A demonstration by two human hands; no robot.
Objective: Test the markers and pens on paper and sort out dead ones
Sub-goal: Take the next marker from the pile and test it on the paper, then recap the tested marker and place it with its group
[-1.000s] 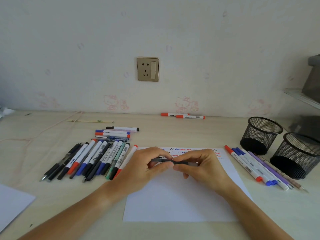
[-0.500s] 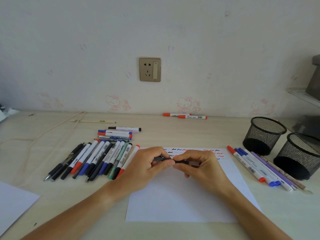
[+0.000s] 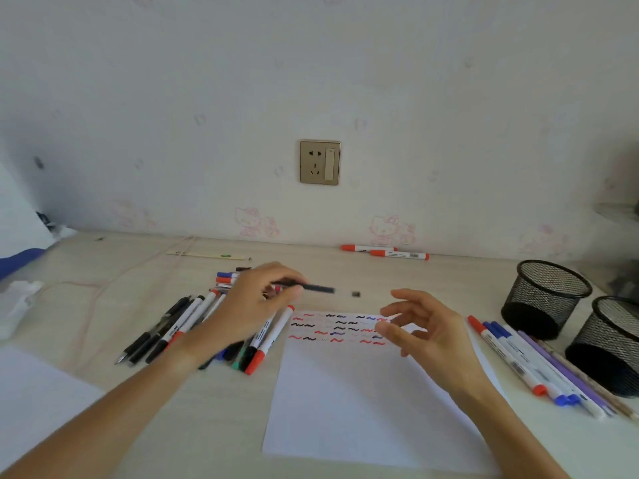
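My left hand grips a thin black pen and holds it level above the desk, its tip pointing right. A small dark piece sits just off the pen's end, blurred, and I cannot tell whether it is in the air. My right hand hovers with relaxed, spread fingers over the white paper, holding nothing. Red, black and blue squiggles cover the top of the sheet. A pile of markers and pens lies left of the paper, partly hidden by my left hand.
A row of markers and pens lies right of the paper, next to two black mesh cups. Two red-capped markers lie by the wall. Another white sheet is at the lower left. A thin stick lies further back.
My hands have come apart. The left hand rose up and left with the black pen; the right hand let go of it and opened. A small dark piece now shows beyond the pen's end.
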